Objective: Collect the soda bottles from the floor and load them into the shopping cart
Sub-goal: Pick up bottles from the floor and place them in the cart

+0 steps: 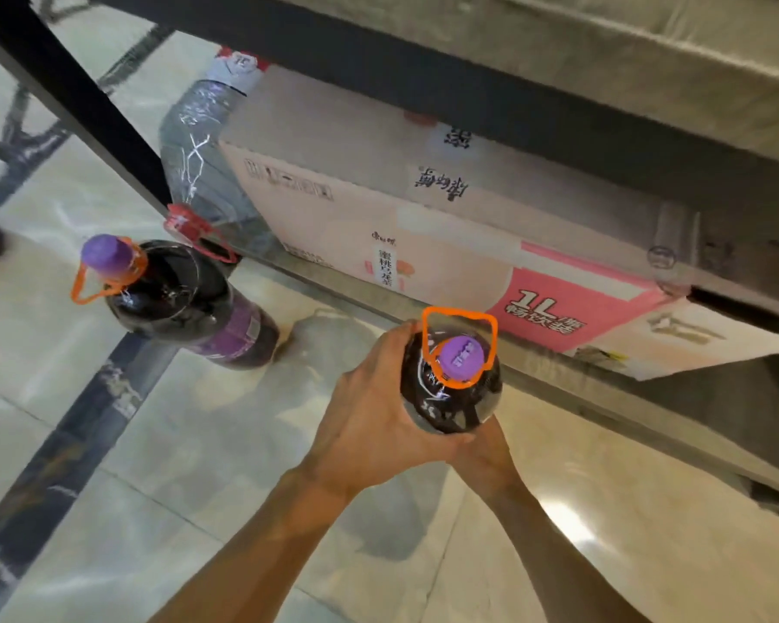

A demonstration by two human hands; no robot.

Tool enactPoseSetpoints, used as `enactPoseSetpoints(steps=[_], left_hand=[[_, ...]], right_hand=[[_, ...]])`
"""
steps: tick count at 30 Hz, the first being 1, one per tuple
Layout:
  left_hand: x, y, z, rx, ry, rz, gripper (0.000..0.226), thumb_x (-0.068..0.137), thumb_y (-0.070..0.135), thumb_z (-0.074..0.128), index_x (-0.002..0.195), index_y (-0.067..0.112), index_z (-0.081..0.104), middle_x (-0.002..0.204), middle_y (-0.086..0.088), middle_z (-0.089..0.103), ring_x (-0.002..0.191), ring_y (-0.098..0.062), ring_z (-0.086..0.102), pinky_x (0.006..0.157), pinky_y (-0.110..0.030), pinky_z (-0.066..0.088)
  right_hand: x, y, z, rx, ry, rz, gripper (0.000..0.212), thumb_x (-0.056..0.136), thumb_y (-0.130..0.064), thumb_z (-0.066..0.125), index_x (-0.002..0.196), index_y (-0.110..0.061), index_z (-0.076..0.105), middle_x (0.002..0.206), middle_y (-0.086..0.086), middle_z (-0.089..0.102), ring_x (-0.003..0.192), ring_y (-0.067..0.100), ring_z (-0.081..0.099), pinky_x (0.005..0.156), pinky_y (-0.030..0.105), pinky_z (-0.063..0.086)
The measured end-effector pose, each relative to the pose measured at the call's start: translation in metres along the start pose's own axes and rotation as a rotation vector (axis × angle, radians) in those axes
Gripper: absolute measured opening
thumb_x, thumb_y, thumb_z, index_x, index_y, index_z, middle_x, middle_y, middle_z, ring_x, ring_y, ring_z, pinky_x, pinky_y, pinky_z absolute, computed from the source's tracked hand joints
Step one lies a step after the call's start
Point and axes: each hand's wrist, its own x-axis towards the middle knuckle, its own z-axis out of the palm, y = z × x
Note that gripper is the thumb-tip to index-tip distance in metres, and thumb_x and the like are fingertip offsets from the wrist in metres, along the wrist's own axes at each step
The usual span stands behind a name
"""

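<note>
While it is gripped over the tiled floor [208, 442] beside a pink carton [423, 245], the dark soda bottle [450, 406] is seen from above: purple cap, orange carry loop. Fingers of the left hand [369, 415] are curled round its side; the right hand [482, 456] is tucked beneath, fingers hidden. A second bottle [185, 299] is stood on the floor leftward.

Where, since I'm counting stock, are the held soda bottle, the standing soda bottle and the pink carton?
held soda bottle [462, 358], head view, purple cap.
standing soda bottle [176, 294], head view, dark shoulder.
pink carton [423, 245], head view, front face.
</note>
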Motion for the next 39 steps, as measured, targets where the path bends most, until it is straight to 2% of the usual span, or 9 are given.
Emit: enactPoseSetpoints(steps=[2,5,10,17,22,25,28,33,39], left_hand=[[0.001,0.004,-0.003,-0.006,0.011,-0.035,0.092,0.053,0.052,0.097,0.119,0.068,0.035,0.119,0.041,0.057,0.104,0.018,0.058,0.085,-0.003,0.047],[-0.009,0.015,-0.015,-0.030,-0.007,-0.103,0.102,0.048,0.049,0.100,0.127,0.059,0.037,0.119,0.033,0.062,0.109,0.012,0.061,0.095,-0.016,0.053],[-0.043,0.084,-0.065,-0.072,-0.011,-0.189,0.108,0.044,0.047,0.100,0.133,0.051,0.041,0.117,0.031,0.064,0.110,0.008,0.062,0.095,-0.027,0.057],[-0.090,0.243,-0.166,-0.093,-0.026,-0.259,0.110,0.036,0.055,0.099,0.130,0.054,0.041,0.112,0.034,0.067,0.103,0.008,0.065,0.091,-0.031,0.058],[-0.124,0.367,-0.251,-0.193,0.048,-0.262,0.106,0.036,0.055,0.099,0.129,0.046,0.049,0.116,0.022,0.070,0.109,-0.005,0.068,0.094,-0.044,0.057],[-0.145,0.448,-0.304,-0.240,0.090,-0.241,0.102,0.046,0.032,0.103,0.135,0.039,0.053,0.121,0.020,0.069,0.112,-0.006,0.068,0.096,-0.039,0.057],[-0.163,0.517,-0.342,-0.302,0.094,-0.201,0.098,0.043,0.035,0.097,0.132,0.033,0.056,0.116,0.019,0.072,0.106,-0.001,0.069,0.089,-0.020,0.056],[-0.181,0.603,-0.384,-0.404,0.055,-0.150,0.092,0.044,0.041,0.094,0.129,0.022,0.063,0.116,0.004,0.075,0.108,-0.010,0.071,0.095,-0.029,0.057],[-0.196,0.688,-0.395,-0.377,-0.131,0.052,0.082,0.050,0.033,0.099,0.122,0.046,0.062,0.110,0.021,0.075,0.105,-0.001,0.070,0.095,-0.028,0.055]], right_hand=[[-0.004,0.009,0.001,0.021,-0.021,0.067,0.077,0.085,0.022,0.069,0.152,0.008,0.033,0.139,-0.006,0.068,0.127,0.011,0.065,0.094,0.022,0.056],[-0.017,-0.006,0.002,-0.012,-0.011,0.196,0.083,0.077,0.000,0.091,0.149,-0.009,0.051,0.136,0.006,0.069,0.126,0.027,0.066,0.090,0.036,0.061],[-0.070,-0.074,0.007,-0.146,0.010,0.241,0.092,0.061,-0.016,0.103,0.139,-0.033,0.058,0.127,-0.015,0.072,0.120,0.005,0.067,0.091,0.029,0.059],[-0.150,-0.255,0.010,-0.148,0.031,0.310,0.096,0.053,-0.021,0.105,0.138,-0.027,0.058,0.117,-0.007,0.075,0.108,0.013,0.073,0.090,0.050,0.062],[-0.208,-0.423,0.005,-0.093,-0.058,0.258,0.054,0.078,0.002,0.086,0.116,-0.033,0.069,0.114,0.002,0.077,0.103,0.020,0.075,0.080,0.043,0.063],[-0.241,-0.515,-0.002,-0.169,-0.054,0.280,0.080,0.056,-0.017,0.100,0.121,-0.041,0.062,0.121,-0.002,0.074,0.108,0.019,0.073,0.082,0.048,0.063],[-0.277,-0.598,-0.011,-0.273,-0.023,0.257,0.089,0.048,-0.035,0.101,0.124,-0.048,0.057,0.120,-0.010,0.072,0.107,0.012,0.072,0.088,0.042,0.063],[-0.345,-0.699,-0.018,-0.328,0.109,0.190,0.083,0.050,-0.039,0.100,0.119,-0.054,0.056,0.116,-0.016,0.071,0.105,0.003,0.069,0.089,0.038,0.062],[-0.419,-0.776,-0.022,-0.312,0.328,0.146,0.084,0.047,-0.056,0.102,0.116,-0.048,0.055,0.111,-0.024,0.070,0.099,-0.012,0.065,0.078,0.015,0.055]])
